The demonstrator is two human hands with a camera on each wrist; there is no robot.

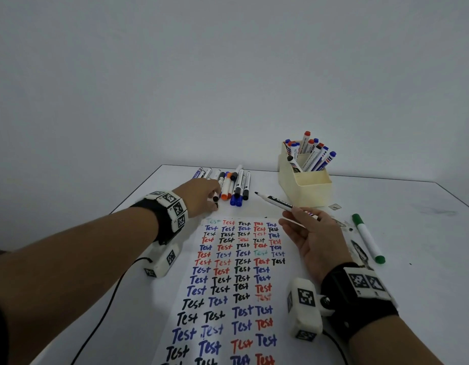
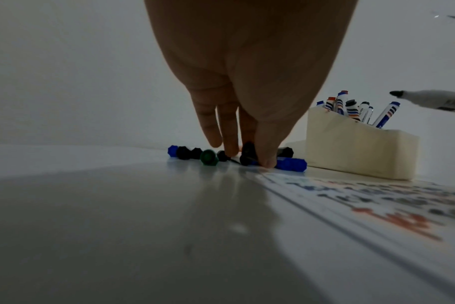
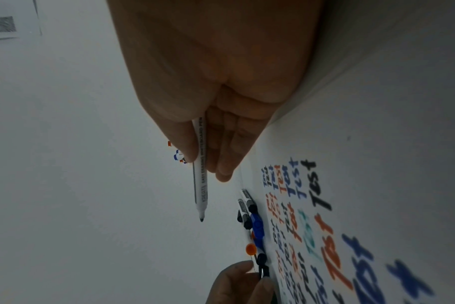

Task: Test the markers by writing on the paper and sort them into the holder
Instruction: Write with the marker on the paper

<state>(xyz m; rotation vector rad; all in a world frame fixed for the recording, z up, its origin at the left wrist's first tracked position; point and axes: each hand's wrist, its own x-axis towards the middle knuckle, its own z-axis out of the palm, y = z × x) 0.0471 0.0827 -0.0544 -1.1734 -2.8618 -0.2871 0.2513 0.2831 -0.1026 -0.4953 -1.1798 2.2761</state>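
The right hand (image 1: 316, 239) is holding an uncapped black marker (image 1: 279, 202) above the top of the paper (image 1: 233, 285), thumb and fingers curled round the barrel, the dark tip pointing toward ten o'clock; the barrel is showing part of the word "whiteboard" in the head view, and "WHITEBOARD PEN" in the right wrist view. The left hand (image 1: 201, 197) is reaching to the row of markers (image 1: 234, 184) lying at twelve o'clock of the paper, its fingertips (image 2: 266, 161) pinching a small black cap (image 2: 248, 154) right at the near ends of the row, just off the paper's top left corner. The paper is lying in the middle of the white table (image 1: 417, 233) and is filled with rows of the word "Test" in black, blue, red and a few in faint green. The cream holder (image 1: 304, 185) is standing at one o'clock, its back compartment bristling with capped markers. A green marker (image 1: 368, 237) is lying at three o'clock, beside the right hand.
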